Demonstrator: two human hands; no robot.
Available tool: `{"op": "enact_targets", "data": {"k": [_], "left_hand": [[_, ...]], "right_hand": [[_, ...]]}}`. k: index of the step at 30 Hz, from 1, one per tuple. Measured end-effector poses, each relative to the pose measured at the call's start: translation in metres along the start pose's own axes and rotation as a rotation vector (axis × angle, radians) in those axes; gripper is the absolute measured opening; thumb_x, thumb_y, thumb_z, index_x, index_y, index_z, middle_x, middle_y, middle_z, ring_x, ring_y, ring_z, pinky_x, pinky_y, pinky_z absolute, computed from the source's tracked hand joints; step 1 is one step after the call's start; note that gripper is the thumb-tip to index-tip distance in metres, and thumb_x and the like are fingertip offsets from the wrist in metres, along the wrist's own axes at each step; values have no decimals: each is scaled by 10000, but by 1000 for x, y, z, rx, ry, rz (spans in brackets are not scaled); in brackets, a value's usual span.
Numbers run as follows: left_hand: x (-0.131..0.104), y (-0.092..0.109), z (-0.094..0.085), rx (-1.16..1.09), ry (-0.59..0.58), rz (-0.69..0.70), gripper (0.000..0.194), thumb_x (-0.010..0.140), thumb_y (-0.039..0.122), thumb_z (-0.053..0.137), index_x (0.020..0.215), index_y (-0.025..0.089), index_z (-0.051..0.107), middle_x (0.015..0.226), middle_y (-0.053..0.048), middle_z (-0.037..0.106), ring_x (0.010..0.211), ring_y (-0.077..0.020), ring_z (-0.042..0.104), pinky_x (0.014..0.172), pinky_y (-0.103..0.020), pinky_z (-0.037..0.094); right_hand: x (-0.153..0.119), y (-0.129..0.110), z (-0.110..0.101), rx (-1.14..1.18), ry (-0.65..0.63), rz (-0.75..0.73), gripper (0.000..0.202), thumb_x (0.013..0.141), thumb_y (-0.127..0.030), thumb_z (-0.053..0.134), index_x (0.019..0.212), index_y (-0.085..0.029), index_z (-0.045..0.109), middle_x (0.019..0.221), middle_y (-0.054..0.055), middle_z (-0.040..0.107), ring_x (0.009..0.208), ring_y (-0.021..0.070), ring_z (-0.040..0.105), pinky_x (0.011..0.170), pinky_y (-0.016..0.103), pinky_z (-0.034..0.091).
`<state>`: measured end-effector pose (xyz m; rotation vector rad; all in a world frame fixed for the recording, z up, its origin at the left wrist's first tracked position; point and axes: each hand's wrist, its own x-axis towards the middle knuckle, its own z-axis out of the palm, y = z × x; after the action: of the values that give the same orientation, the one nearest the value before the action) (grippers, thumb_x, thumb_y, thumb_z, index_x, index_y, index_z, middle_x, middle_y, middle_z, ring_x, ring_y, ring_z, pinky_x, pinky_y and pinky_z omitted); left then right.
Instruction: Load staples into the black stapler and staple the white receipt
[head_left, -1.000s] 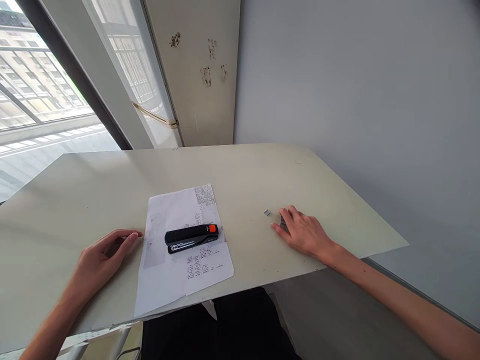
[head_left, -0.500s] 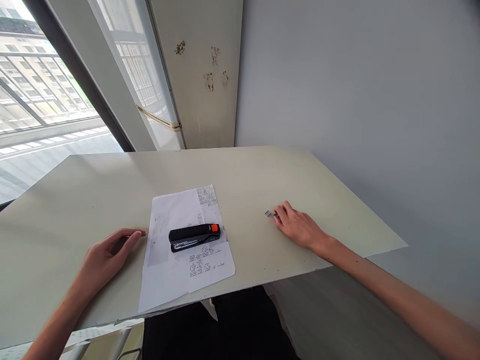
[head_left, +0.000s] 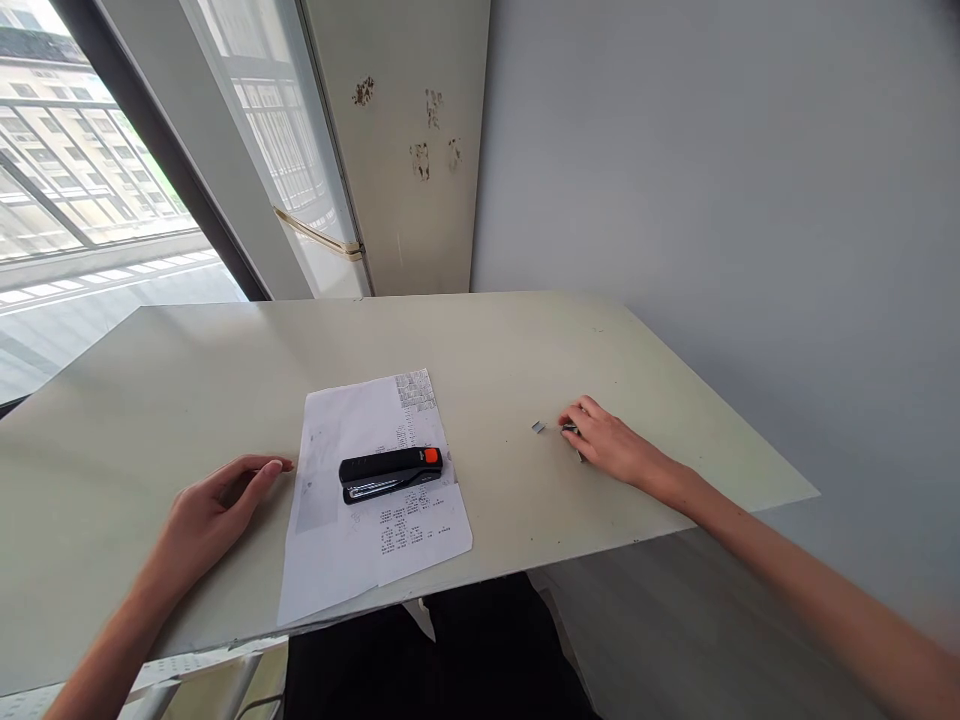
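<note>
A black stapler with an orange-red patch lies across printed paper sheets. My left hand rests on the table just left of the paper, loosely curled, thumb and index tips close together with nothing visible in them. On the right, my right hand has its fingers closed around small metal staple strips; part of one sticks out below the fingers, and the rest is hidden. Another short staple strip lies on the table just left of these fingertips.
The pale table has its front edge close to my lap. A grey wall borders it on the right. Behind stands a tall cream fridge-like cabinet with a handle, beside a window at the left.
My right hand has shifted slightly right, away from the loose staple strip. More metal shows at its fingers. My left hand, the stapler and the paper stay in place.
</note>
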<state>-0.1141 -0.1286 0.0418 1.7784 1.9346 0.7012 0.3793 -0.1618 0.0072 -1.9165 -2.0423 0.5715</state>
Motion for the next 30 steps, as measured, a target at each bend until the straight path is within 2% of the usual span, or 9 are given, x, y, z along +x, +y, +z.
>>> {"op": "enact_targets", "data": {"k": [6, 9, 11, 13, 15, 19, 21, 24, 30], "left_hand": [[-6, 14, -2, -28, 175, 11, 302, 931, 520, 591, 977, 265, 746, 1087, 30, 776, 794, -172, 565, 669, -236, 374], [-25, 34, 1, -72, 406, 140, 206, 935, 420, 620, 879, 237, 696, 968, 9, 750, 795, -170, 598, 730, -260, 409], [-46, 55, 9, -213, 431, 276, 175, 937, 366, 652, 826, 231, 668, 852, 5, 706, 792, -176, 611, 806, -290, 436], [-68, 80, 24, -510, 168, 344, 235, 970, 377, 655, 784, 234, 651, 764, -7, 652, 802, -196, 614, 799, -302, 465], [-84, 108, 48, -771, -246, 229, 277, 1002, 478, 636, 904, 229, 709, 793, -31, 670, 818, -209, 629, 797, -309, 503], [-83, 159, 107, -1395, -917, -452, 447, 1049, 528, 545, 1100, 120, 718, 1187, -190, 716, 1081, -286, 696, 1055, -423, 512], [-73, 180, 132, -1577, -974, -651, 470, 1089, 453, 457, 1046, 68, 722, 1163, -229, 714, 1102, -298, 704, 1075, -427, 508], [-60, 198, 153, -1688, -959, -641, 405, 1106, 285, 406, 948, 87, 721, 1004, -169, 733, 990, -247, 722, 1017, -381, 536], [-40, 193, 163, -1676, -873, -814, 319, 1073, 185, 432, 973, 48, 702, 934, -170, 722, 908, -227, 746, 903, -323, 580]], "right_hand": [[17, 13, -22, 268, -49, 187, 241, 983, -401, 533, 1033, -206, 665, 1028, 100, 725, 788, 201, 699, 776, 366, 542], [18, 14, -34, 347, -49, 230, 284, 970, -447, 562, 1036, -195, 673, 970, 89, 749, 841, 207, 720, 840, 371, 546], [14, 4, -44, 414, -34, 250, 317, 953, -491, 607, 1041, -197, 686, 972, 88, 757, 872, 213, 724, 878, 386, 541], [5, -16, -54, 488, -23, 246, 333, 939, -519, 655, 1058, -211, 698, 975, 79, 759, 906, 219, 723, 911, 401, 534], [-6, -43, -62, 516, -55, 198, 317, 950, -516, 666, 1071, -225, 699, 967, 72, 757, 940, 226, 724, 907, 403, 538], [-23, -102, -59, 516, -189, 34, 291, 984, -486, 636, 1095, -220, 679, 978, 70, 759, 882, 216, 730, 807, 378, 576], [-28, -123, -50, 457, -171, -50, 206, 992, -406, 632, 1093, -233, 682, 1096, 67, 755, 942, 210, 732, 819, 365, 592], [-37, -133, -43, 292, -92, -151, 134, 1002, -314, 609, 1096, -265, 692, 1155, 45, 749, 1015, 218, 722, 862, 373, 591], [-54, -77, -38, 20, 232, 35, 298, 1065, -497, 475, 1122, -275, 665, 1207, 69, 746, 954, 236, 745, 750, 349, 591]]}}
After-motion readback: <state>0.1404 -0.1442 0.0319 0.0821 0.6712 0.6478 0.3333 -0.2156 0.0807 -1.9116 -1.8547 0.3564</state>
